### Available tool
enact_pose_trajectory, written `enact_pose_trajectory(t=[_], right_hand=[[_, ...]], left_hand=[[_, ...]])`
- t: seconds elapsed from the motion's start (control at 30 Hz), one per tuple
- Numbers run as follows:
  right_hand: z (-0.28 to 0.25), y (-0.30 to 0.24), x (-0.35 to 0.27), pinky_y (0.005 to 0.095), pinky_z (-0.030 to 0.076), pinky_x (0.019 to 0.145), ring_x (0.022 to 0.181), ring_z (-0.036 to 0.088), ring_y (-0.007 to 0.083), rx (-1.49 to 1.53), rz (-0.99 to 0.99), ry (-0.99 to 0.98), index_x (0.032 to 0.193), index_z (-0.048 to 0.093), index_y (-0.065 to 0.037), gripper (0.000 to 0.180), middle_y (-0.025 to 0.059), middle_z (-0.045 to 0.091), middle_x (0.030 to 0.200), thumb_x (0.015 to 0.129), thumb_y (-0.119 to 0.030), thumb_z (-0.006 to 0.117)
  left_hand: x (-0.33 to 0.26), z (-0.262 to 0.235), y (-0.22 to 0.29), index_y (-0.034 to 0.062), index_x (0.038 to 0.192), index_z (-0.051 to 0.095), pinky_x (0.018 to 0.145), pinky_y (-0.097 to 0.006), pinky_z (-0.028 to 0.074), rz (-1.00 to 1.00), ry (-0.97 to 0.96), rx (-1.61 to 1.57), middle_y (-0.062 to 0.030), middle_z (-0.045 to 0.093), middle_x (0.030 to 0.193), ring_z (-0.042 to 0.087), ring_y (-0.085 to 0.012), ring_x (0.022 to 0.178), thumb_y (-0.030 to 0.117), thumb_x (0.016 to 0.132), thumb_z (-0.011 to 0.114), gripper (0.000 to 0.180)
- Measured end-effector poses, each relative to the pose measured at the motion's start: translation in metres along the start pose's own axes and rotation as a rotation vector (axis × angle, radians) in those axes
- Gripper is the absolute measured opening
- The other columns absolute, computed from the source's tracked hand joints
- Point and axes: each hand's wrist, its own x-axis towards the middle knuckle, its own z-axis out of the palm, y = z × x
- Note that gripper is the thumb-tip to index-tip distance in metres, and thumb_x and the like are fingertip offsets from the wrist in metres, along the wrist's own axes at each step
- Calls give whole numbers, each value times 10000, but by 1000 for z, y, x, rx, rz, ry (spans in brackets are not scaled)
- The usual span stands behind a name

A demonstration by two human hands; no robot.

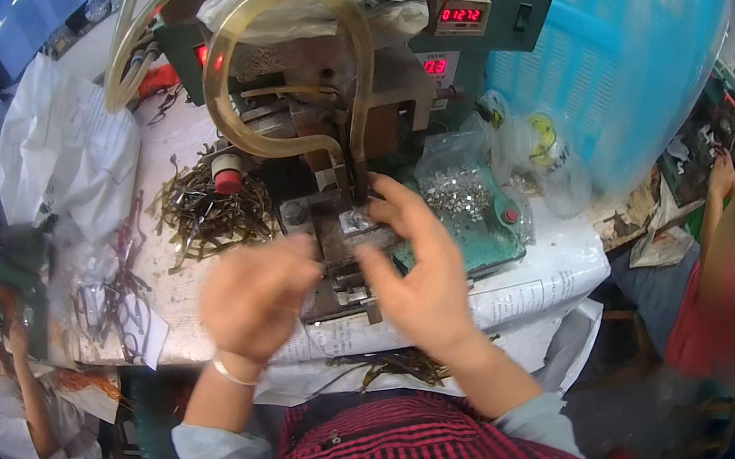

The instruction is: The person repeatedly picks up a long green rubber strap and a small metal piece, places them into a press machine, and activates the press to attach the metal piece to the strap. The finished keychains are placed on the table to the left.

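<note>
A bench machine with a dark metal bed (354,221) stands in front of me. My right hand (423,272) reaches over the right side of this bed. Its thumb and fingers are spread around a small metal block, and nothing shows between them. My left hand (256,294) is at the bed's near left, curled with the fingers drawn together. Motion blurs it, and whatever it may hold cannot be made out. A pile of thin, curved olive-brown strips (213,205), resembling eyeglass temples, lies left of the machine.
Yellowish hoses (219,62) loop above the bed. A red button (227,179) sits beside the pile. At the right is a bag of small silver pieces (458,194). More strips (394,365) lie near the front edge. Other people work at right and lower left.
</note>
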Motion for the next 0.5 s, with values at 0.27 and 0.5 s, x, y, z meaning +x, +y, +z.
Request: enact_pose_trajectory(t=[0.27,0.5], right_hand=[[-79,116,-11,431,551,821,960,712,352,-582,-68,-64,1155,695,-36,268,163,748,1040,893,-47,641],[-113,131,23,413,535,877,935,691,341,-469,107,109,1003,705,-44,138,146,730,984,868,-70,691]], left_hand=[[-13,51,11,68,992,766,518,-275,478,150,-107,92,-84,764,886,671,-173,640,29,746,874,272],[-14,61,7,76,993,756,490,-259,439,204,-81,101,-61,754,898,619,-142,581,53,743,884,281]])
